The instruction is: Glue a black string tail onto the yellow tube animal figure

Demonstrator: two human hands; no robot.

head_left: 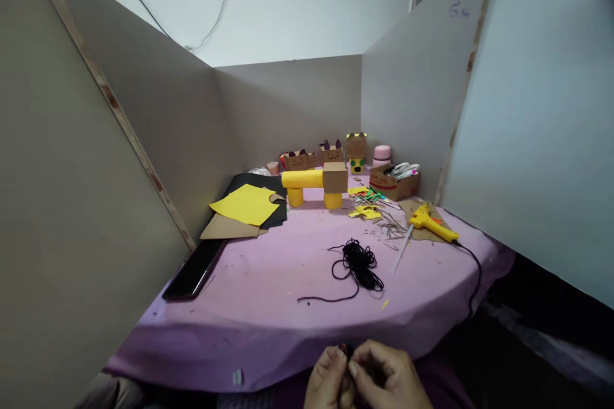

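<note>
Below the table's front edge, my left hand [327, 378] and my right hand [386, 376] are close together, fingers pinched. A small dark thing [346, 349] with a reddish spot shows between the fingertips; its kind is too small to tell. Nearest to them on the table lies a loose tangle of black cord [361, 263], one end trailing left. Farther back stands a yellow paper-covered figure [307, 179], a tube body on short round legs with a brown cardboard box at its right end.
A yellow glue gun [434, 223] with a black cable lies right. A cardboard box [394, 185] holds scissors and pens. Yellow paper [247, 203] and a black phone [196, 268] lie left. Paper scraps [367, 211] and cardboard figures [332, 153] are behind. Grey partitions [288, 99] surround the table.
</note>
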